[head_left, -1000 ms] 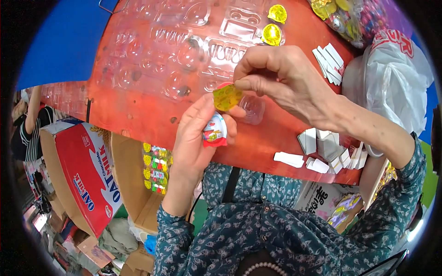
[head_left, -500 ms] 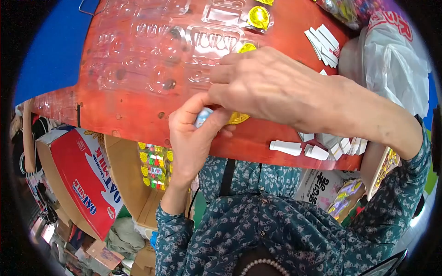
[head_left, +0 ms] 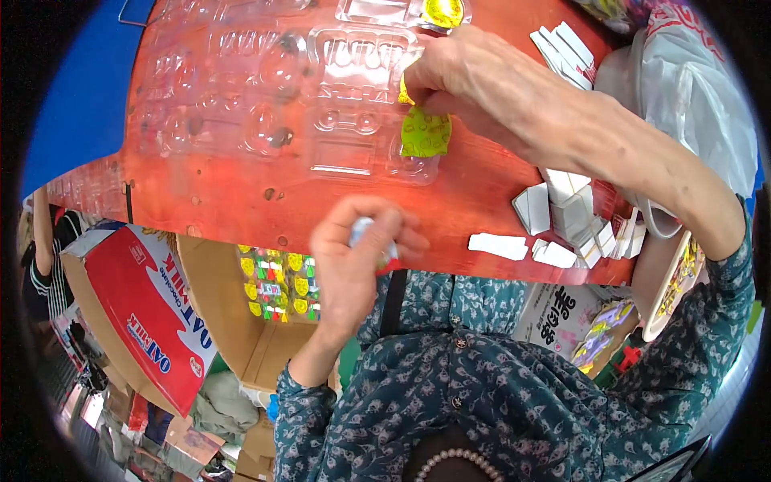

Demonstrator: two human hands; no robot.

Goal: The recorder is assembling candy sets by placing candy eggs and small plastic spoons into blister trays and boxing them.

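Observation:
My right hand (head_left: 474,80) reaches across the red table (head_left: 241,201) and pinches a small yellow-green packet (head_left: 424,132) over a pocket of the clear plastic blister tray (head_left: 265,104). My left hand (head_left: 357,257) is closed around a small egg-shaped capsule (head_left: 377,245), white and red with a bit of blue, near the table's front edge. Another yellow packet (head_left: 442,11) lies in a tray pocket at the top.
Small white folded cards (head_left: 554,225) lie on the table's right side, more (head_left: 566,44) at the top right. A white plastic bag (head_left: 683,104) is at the right. Below the table stand an open cardboard box (head_left: 249,321) with colourful packets and a red carton (head_left: 144,313).
My right hand carried the yellow packet away from the left hand, up and over to the blister tray. My left hand dropped toward the table's edge with the capsule.

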